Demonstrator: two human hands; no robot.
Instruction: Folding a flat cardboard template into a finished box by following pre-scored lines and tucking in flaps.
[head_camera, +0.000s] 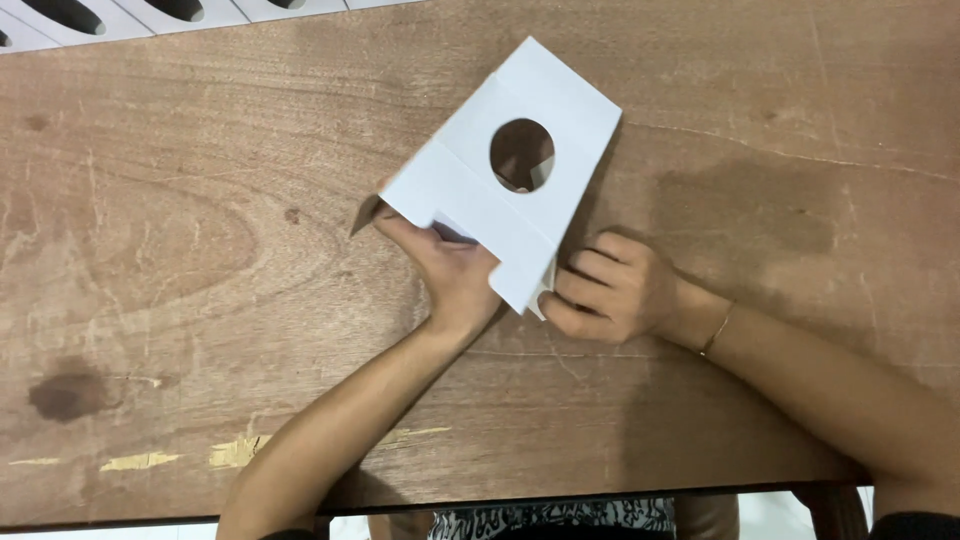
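A white cardboard box blank (510, 170) with a round hole in its upper panel lies tilted on the wooden table (180, 250), partly folded. My left hand (452, 275) grips its lower left edge, fingers tucked under a flap. My right hand (607, 288) pinches the lower right corner flap with curled fingers. A thin bracelet sits on my right wrist. The inside of the box is mostly hidden.
A stack of white flat cards with oval cut-outs (130, 15) lies along the far left edge. The table's near edge runs along the bottom of the view, with chipped spots at the lower left.
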